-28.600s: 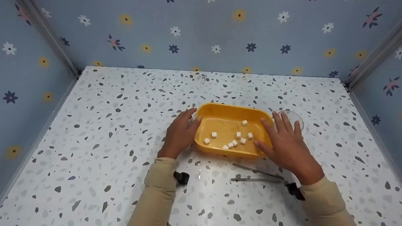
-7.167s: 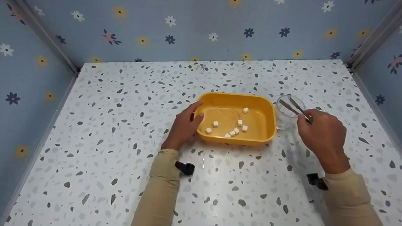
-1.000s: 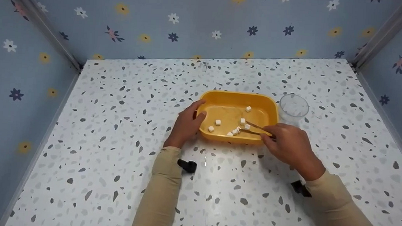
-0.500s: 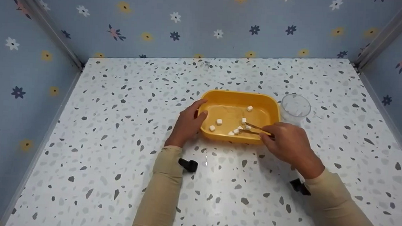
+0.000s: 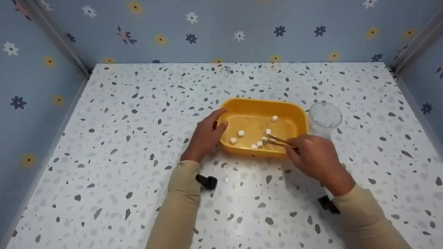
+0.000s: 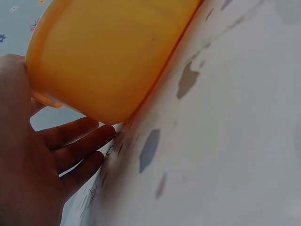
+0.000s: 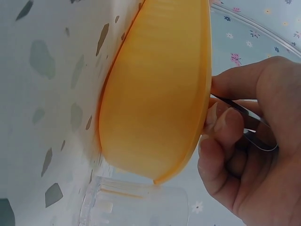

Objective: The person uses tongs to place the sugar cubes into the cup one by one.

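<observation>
Tip gap: tongs narrower than half a second ago.
Tub: right of frame centre; left hand holds its rim, best kept steady.
Right hand: curled round tongs.
Cubes: across tub floor; cannot tell whether any is gripped; squeeze gently.

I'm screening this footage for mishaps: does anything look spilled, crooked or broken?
Nothing stands out. The yellow tray sits flat, held at one end by the left hand; white cubes lie inside, the clear cup stands upright beside it, and the right hand holds the tongs. I see no spill or damage.
</observation>
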Tool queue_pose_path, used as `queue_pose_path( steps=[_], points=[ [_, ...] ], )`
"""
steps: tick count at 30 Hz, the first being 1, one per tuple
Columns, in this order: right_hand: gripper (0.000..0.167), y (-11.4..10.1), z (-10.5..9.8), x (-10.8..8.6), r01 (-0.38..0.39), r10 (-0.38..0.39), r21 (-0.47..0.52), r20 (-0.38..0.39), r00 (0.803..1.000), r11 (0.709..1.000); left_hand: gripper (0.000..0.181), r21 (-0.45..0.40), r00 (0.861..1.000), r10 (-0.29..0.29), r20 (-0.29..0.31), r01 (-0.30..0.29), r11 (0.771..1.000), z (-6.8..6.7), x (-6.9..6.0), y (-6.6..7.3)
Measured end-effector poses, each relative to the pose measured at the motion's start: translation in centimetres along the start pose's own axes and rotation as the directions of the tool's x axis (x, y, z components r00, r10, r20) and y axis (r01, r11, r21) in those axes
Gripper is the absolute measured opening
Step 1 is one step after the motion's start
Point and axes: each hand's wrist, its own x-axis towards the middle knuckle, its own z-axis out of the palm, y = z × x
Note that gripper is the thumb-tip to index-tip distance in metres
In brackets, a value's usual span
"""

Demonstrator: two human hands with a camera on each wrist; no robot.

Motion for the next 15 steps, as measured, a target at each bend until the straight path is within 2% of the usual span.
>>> queue_pose_path(
  steps=[7,15],
  points=[
    [0.011,0.04,0.08,-0.11,0.057,-0.057,0.002,-0.038,0.998,0.998,0.047,0.011,1.000,0.011,-0.004,-0.011,1.000,-0.06,0.13,0.24],
    [0.011,-0.16,0.27,-0.12,0.043,-0.043,0.005,-0.037,0.998,0.999,0.047,0.003,1.000,-0.006,-0.002,0.006,1.000,0.02,0.11,0.12]
  ],
)
